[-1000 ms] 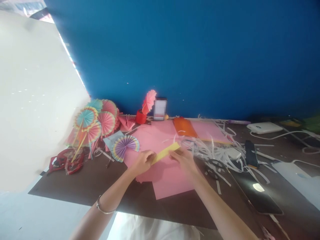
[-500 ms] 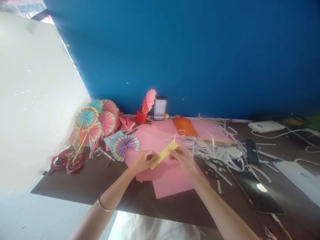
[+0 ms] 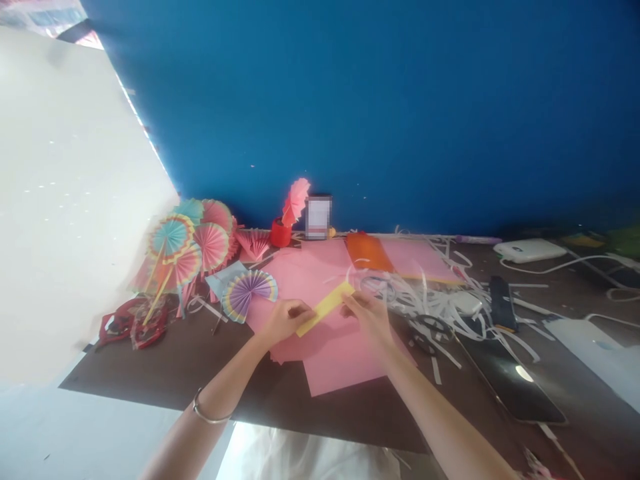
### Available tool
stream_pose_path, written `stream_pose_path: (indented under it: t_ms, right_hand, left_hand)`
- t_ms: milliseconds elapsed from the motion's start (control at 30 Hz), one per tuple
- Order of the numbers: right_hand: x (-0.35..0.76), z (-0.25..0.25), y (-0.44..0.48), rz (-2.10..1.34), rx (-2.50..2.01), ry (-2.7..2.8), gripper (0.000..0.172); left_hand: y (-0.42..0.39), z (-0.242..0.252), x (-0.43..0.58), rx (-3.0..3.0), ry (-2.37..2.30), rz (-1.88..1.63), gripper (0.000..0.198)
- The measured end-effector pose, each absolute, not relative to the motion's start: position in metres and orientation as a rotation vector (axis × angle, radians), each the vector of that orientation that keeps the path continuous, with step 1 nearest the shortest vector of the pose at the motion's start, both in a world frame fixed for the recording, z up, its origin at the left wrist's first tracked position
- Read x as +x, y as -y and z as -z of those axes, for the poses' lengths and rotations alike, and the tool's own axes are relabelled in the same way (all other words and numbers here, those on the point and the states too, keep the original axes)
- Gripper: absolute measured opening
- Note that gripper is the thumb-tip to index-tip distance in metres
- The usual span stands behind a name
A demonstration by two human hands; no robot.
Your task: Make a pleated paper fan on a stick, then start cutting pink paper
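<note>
Both my hands hold a narrow yellow paper strip (image 3: pixel 325 307) above pink sheets (image 3: pixel 330 353) on the dark table. My left hand (image 3: pixel 285 321) pinches the strip's near lower end, fingers closed. My right hand (image 3: pixel 367 313) grips its far upper end, fingers curled round it. The strip slants from lower left to upper right. A silver bangle (image 3: pixel 205 413) circles my left wrist.
Folded paper fans (image 3: pixel 193 243) pile at the left; a purple fan (image 3: pixel 247 290) lies beside them. An orange sheet (image 3: pixel 367 252), white paper trimmings (image 3: pixel 440 300), scissors (image 3: pixel 430 330), a phone (image 3: pixel 515 380), a white power bank (image 3: pixel 530 250) and cables lie right. A blue wall (image 3: pixel 375 113) stands behind.
The yellow strip has tilted and dropped slightly toward the pink sheets. Both hands stay on it, shifted a little.
</note>
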State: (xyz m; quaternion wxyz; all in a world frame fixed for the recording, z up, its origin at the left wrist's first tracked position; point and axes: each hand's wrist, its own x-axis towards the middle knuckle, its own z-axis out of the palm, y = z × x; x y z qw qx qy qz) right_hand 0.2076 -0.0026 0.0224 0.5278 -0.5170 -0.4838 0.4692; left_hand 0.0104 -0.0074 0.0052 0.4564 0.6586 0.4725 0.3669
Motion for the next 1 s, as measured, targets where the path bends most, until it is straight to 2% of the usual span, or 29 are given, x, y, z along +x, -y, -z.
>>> stream_pose_path:
  t_ms: [167, 600, 867, 1000]
  right_hand:
    - [0.2083, -0.0242, 0.0035, -1.113, -1.220, 1.144, 0.035]
    - [0.2128, -0.0194, -0.0013, -1.146, -1.165, 1.069, 0.031]
    - [0.2052, -0.0258, 0.0015, -1.294, -1.196, 1.231, 0.039]
    - [0.2034, -0.0265, 0.0026, -1.171, -1.315, 1.346, 0.039]
  left_hand:
    - [0.0056, -0.0022, 0.0085, 1.580, -1.171, -0.884, 0.030]
    - [0.0067, -0.0022, 0.0076, 1.622, -1.154, -0.858, 0.031]
    - [0.0063, -0.0033, 0.0068, 1.615, -1.213, -0.962, 0.033]
    - [0.0076, -0.0064, 0.0088, 1.670, -1.205, -0.906, 0.034]
